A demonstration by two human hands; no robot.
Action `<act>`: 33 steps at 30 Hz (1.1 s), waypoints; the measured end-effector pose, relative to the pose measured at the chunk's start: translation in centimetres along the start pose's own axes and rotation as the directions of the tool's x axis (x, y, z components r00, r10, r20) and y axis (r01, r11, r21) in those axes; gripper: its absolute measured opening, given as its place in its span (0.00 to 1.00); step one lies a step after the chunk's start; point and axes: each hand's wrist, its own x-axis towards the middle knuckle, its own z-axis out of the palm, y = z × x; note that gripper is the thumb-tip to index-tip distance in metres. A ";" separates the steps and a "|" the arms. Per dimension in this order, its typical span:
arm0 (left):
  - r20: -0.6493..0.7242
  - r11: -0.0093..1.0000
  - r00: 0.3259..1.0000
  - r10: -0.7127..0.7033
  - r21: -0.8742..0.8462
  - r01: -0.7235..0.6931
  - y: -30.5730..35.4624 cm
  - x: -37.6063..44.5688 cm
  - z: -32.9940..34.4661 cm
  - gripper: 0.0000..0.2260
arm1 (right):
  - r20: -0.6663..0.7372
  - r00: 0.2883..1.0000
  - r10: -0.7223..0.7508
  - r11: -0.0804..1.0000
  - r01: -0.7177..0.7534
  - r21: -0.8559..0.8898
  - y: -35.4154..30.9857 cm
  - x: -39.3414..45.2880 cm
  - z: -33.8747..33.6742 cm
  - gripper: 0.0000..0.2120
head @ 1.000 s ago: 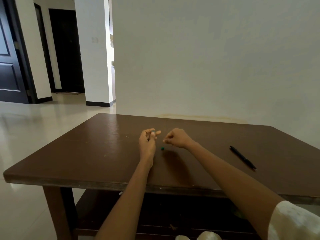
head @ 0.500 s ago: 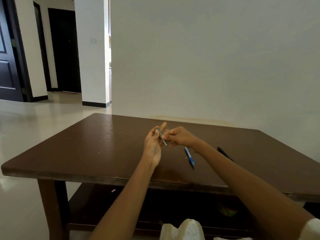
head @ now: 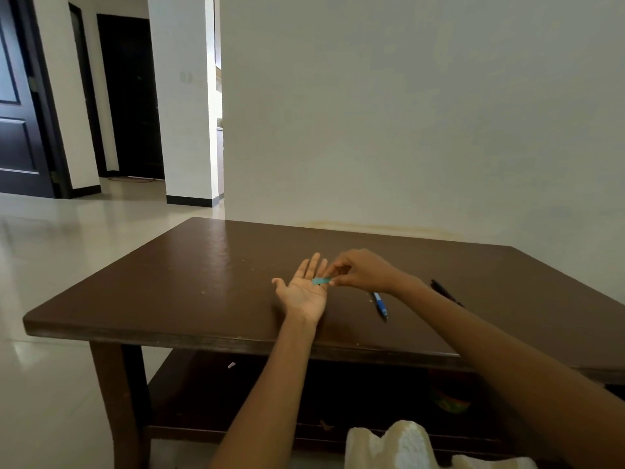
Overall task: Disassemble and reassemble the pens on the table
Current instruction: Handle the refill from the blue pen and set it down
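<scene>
My left hand (head: 304, 289) lies palm up over the brown table (head: 203, 282), fingers straight. A small teal pen part (head: 320, 281) rests across the base of its fingers. My right hand (head: 362, 270) reaches in from the right and pinches the right end of that teal part with fingertips and thumb. A blue pen piece (head: 380, 304) lies on the table just below my right wrist. A black pen (head: 444, 292) lies further right, partly hidden behind my right forearm.
The table's far edge stands against a white wall. A lower shelf (head: 236, 390) under the top holds a small white scrap (head: 231, 365) and a coloured object (head: 449, 401). Tiled floor spreads to the left. Light cloth (head: 399, 445) shows at the bottom.
My left hand has opened from a pinch to a flat upturned palm. The thin part held between both hands is gone from view; a teal part now lies on the palm under my right fingertips.
</scene>
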 end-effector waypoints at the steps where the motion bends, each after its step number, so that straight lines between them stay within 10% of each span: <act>1: 0.005 1.000 1.000 -0.007 -0.007 0.007 0.1 0.0 0.0 0.34 | 0.001 1.000 -0.001 1.000 0.001 -0.023 -0.1 0.0 0.1 0.11; 33: 0.031 0.998 0.999 -0.045 -0.034 0.046 -0.2 -0.3 -0.4 0.33 | -0.009 0.993 -0.119 0.913 0.107 -0.393 -1.8 0.7 -1.0 0.12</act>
